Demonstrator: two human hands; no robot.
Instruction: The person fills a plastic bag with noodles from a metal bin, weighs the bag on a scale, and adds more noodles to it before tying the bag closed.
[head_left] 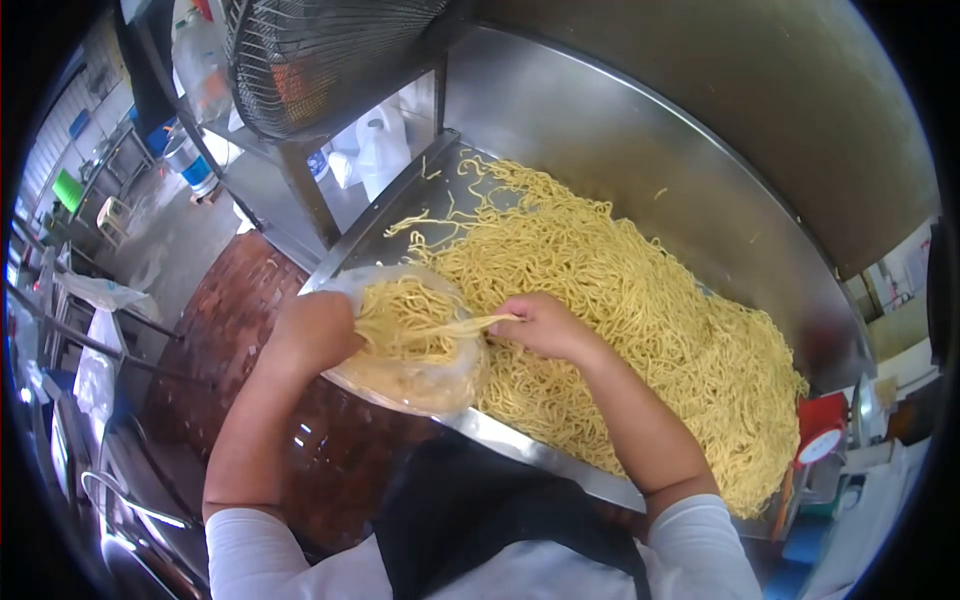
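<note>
The left grip [315, 330] clenches the rim of the plastic bag [420, 385], and just beside it the right grip [540, 325] pinches noodles [470, 322] stretching into the bag.

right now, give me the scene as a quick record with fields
left hand: grips the mouth of a clear plastic bag, part filled with noodles
right hand: pinches noodle strands running into the bag
noodle heap: yellow, spread across the steel tray
fan: wire guard, above the tray's far left end
</note>
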